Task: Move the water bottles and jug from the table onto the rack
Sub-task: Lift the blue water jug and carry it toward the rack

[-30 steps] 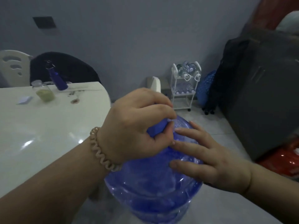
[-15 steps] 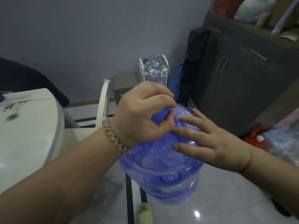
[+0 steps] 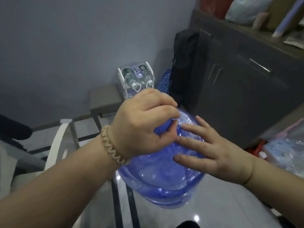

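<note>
A large translucent blue water jug hangs in the air over the tiled floor. My left hand grips its neck from above, fingers curled round it. My right hand lies flat on the jug's shoulder with straight, spread fingers. Ahead against the wall stands a small white rack; clear water bottles lie on its top tier with caps toward me. The rack's lower tiers are hidden behind my left hand.
A dark cabinet with metal handles runs along the right, a black bag leaning on it. A grey stool stands left of the rack and a white plastic chair nearer me. Plastic-wrapped items lie at right.
The view has swung right, away from the white table, and closer to the rack. Both hands keep the same hold on the jug, which is carried along over the floor.
</note>
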Available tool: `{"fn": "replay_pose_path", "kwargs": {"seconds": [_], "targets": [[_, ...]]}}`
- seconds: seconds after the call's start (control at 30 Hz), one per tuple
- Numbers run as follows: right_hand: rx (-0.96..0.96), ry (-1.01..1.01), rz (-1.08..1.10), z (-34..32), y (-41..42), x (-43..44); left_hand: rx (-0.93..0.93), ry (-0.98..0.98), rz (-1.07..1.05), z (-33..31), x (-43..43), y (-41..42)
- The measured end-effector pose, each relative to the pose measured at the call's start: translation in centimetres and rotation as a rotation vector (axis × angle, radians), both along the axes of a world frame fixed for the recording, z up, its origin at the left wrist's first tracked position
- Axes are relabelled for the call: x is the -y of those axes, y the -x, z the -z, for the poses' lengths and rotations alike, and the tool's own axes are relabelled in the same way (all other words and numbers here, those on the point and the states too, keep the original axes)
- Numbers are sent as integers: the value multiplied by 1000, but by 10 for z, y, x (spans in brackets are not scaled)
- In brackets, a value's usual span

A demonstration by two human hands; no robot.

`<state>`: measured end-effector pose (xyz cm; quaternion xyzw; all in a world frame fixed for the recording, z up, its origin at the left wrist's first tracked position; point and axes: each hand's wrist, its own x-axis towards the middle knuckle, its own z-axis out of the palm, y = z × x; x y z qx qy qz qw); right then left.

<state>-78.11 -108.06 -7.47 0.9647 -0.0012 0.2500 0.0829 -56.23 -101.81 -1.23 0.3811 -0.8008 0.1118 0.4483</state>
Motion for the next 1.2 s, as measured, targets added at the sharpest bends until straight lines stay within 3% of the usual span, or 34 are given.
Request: {"fn": "replay_pose_path", "kwargs": {"seconds": [0.5,1.2], "targets": [[46,3,-365,7,-143,265,28,-26,-413,11,192,-103],[76,-124,-469,49,-442,441,73,-171,-536,34,355,-388]]}}
